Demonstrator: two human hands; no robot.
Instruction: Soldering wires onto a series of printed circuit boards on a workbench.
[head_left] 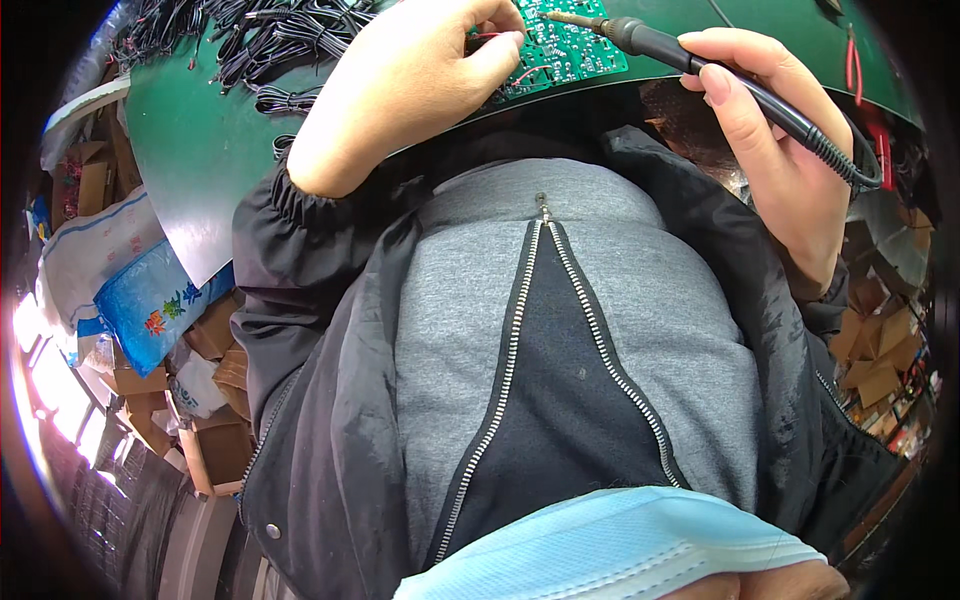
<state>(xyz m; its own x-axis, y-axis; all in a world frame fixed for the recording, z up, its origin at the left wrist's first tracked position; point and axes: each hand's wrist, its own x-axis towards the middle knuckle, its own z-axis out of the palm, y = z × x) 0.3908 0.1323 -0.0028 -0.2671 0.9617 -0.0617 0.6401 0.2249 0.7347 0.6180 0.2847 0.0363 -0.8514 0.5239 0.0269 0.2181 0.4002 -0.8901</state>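
A green circuit board [590, 62] with many small soldered parts lies at the near edge of the green table. My right hand [785, 135] holds a soldering iron [660, 46] by its black handle, between thumb and fingers. Its metal tip points left, over the board, near the fingers of my other hand. At the board's left side, my left hand [415, 85] is closed in a pinch, with a thin red wire [484, 36] showing at the fingers. The fingertips' exact grip is partly hidden. Another short pinkish-red wire [530, 74] runs across the board.
Bundles of black cables [285, 45] lie on the green table [185, 130] to the left. Red-handled pliers or a similar tool [853, 70] sit at the right. Cardboard boxes [218, 450] and a blue bag [160, 300] stand below on the left; more boxes [875, 345] are on the right.
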